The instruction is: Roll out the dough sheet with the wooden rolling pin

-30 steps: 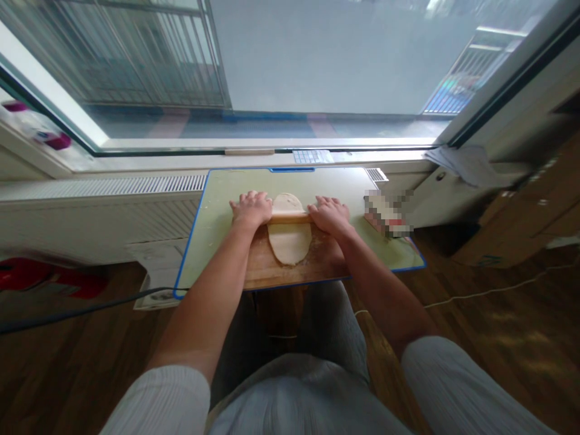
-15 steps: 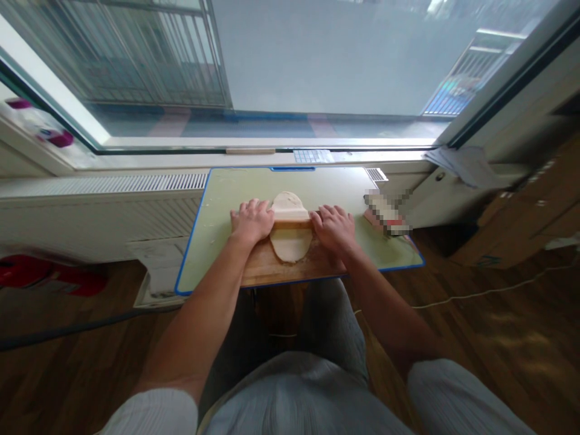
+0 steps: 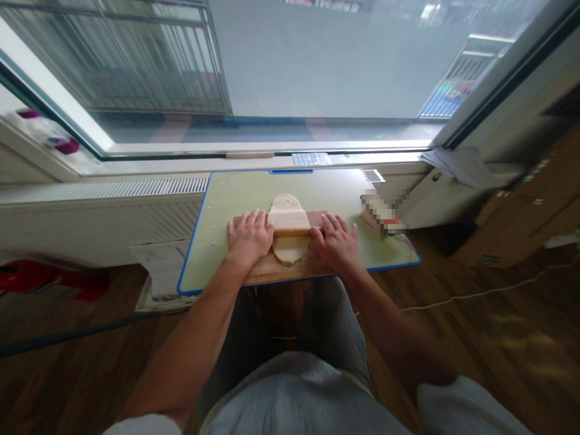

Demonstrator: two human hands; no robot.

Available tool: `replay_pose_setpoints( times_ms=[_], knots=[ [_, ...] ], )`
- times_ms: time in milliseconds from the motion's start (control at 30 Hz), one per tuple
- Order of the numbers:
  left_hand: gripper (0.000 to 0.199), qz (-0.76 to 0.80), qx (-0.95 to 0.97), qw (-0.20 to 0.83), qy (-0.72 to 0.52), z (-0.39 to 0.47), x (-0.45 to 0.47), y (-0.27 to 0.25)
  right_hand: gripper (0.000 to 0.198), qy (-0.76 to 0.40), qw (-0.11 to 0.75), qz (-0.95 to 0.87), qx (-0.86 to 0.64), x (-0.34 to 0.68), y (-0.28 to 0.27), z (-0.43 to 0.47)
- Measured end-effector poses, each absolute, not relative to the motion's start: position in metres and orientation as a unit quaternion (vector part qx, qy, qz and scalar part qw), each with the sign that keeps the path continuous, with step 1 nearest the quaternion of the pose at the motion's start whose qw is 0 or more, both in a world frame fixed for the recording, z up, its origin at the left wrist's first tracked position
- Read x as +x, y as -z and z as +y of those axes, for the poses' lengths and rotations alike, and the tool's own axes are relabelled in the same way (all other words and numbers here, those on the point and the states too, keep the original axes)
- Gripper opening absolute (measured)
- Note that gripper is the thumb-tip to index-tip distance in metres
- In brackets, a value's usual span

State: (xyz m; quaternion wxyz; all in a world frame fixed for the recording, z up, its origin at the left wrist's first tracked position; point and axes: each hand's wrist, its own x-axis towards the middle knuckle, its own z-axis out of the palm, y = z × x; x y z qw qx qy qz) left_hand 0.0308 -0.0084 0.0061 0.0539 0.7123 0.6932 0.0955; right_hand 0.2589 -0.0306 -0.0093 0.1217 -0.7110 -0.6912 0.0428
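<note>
A pale rolling pin [image 3: 291,225] lies crosswise over a long, oval sheet of dough [image 3: 290,249]. The dough shows both beyond the pin and on my side of it. Beneath it is a brown wooden board [image 3: 272,275], resting on a light green tabletop [image 3: 217,199] with a blue rim. My left hand [image 3: 250,234] is closed over the pin's left end, its fingers pointing forward. At the right end, my right hand [image 3: 336,240] bears down in the same way. Both palms hide most of the pin's ends.
A blurred-out object [image 3: 385,214] lies at the tabletop's right side. Behind the table are a radiator [image 3: 136,187] and a window sill with a purple-capped bottle [image 3: 49,133]. A red object [image 3: 54,281] is on the floor at left; cardboard boxes [image 3: 507,223] stand at right.
Both hands and the rolling pin have come toward me over the dough. More dough and board now show beyond the pin. The camera view has shifted slightly.
</note>
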Motion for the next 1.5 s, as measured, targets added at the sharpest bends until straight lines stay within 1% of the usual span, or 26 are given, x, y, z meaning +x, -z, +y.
replay_pose_setpoints(
  times_ms=[100, 233, 467, 667, 833, 1033, 1333, 1500],
  knots=[
    [0.068, 0.696, 0.709, 0.060, -0.091, -0.003, 0.032, -0.011, 0.059, -0.064, 0.122, -0.696, -0.705, 0.263, 0.004, -0.018],
    [0.074, 0.685, 0.718, 0.058, -0.106, 0.019, 0.033, -0.012, 0.066, -0.062, 0.122, -0.696, -0.705, 0.265, -0.003, 0.008],
    [0.072, 0.708, 0.693, 0.120, -0.069, 0.062, 0.031, -0.003, 0.071, -0.101, 0.101, -0.686, -0.713, 0.259, -0.005, 0.043],
    [0.067, 0.714, 0.686, 0.135, -0.042, 0.080, 0.031, -0.004, 0.069, -0.115, 0.100, -0.678, -0.719, 0.260, -0.006, 0.060],
    [0.065, 0.705, 0.696, 0.132, -0.037, 0.068, 0.031, -0.004, 0.069, -0.092, 0.088, -0.691, -0.712, 0.260, -0.003, 0.049],
    [0.059, 0.700, 0.705, 0.103, -0.044, 0.042, 0.032, -0.005, 0.067, -0.068, 0.085, -0.696, -0.709, 0.261, 0.000, 0.025],
    [0.060, 0.691, 0.718, 0.049, -0.059, 0.019, 0.033, -0.003, 0.066, -0.040, 0.092, -0.694, -0.713, 0.260, 0.004, -0.001],
    [0.059, 0.688, 0.722, 0.033, -0.060, 0.007, 0.034, -0.003, 0.068, -0.033, 0.090, -0.698, -0.709, 0.261, 0.005, -0.012]
  ],
)
